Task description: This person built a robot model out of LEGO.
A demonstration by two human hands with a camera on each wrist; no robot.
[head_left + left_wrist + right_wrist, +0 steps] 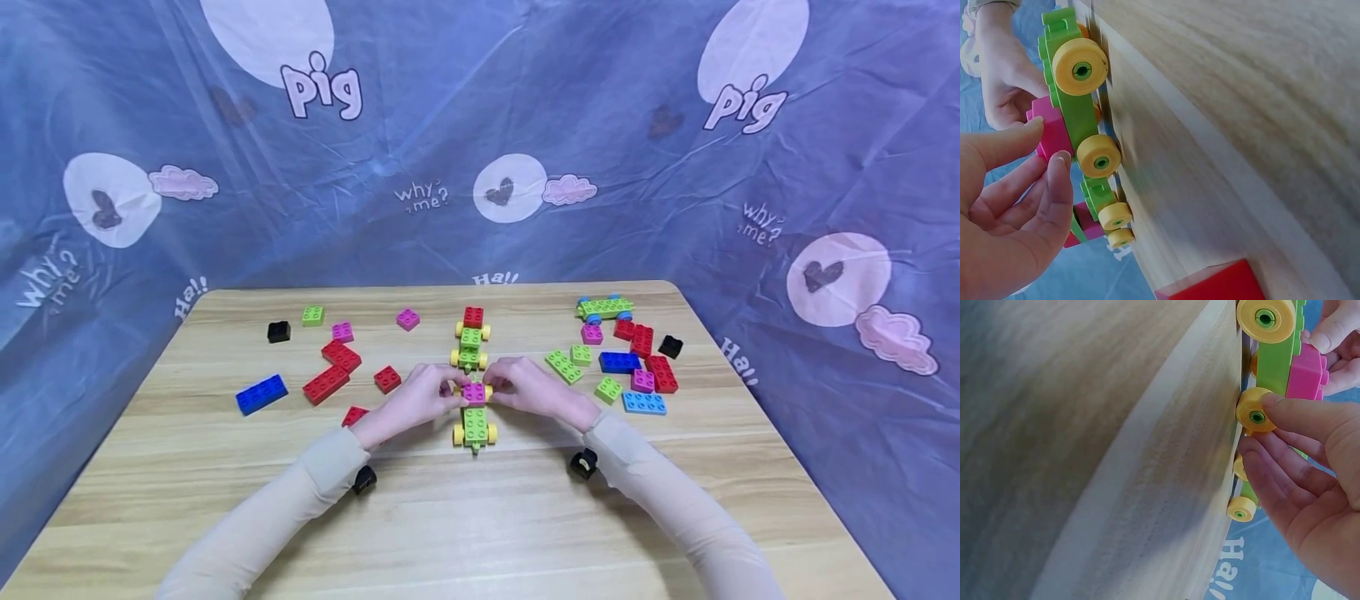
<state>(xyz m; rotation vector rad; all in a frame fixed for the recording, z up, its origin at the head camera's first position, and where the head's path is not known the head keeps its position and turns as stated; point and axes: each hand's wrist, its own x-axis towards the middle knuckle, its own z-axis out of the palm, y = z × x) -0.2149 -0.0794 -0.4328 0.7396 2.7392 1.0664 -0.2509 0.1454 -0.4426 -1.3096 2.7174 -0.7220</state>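
My left hand point(426, 393) pinches a magenta toy brick point(474, 393) between thumb and fingers. That brick sits on a green wheeled base point(1079, 119), at its far end. My right hand point(531, 387) holds the same base by a yellow wheel point(1251, 411), its thumb on the wheel's face and fingers close beneath. Beyond the hands in the head view stands another green wheeled base with yellow wheels point(454, 357), carrying a lime brick point(470, 337) and a red brick point(473, 317). The two bases stand in line; the hands partly hide where they meet.
Left on the wooden table point(480, 533) lie red bricks point(327, 386), a blue brick point(262, 394) and a black brick point(279, 332). At right are lime bricks point(564, 366), a light-blue brick point(644, 402) and a green base with blue wheels point(605, 309). A patterned cloth point(420, 242) hangs behind.
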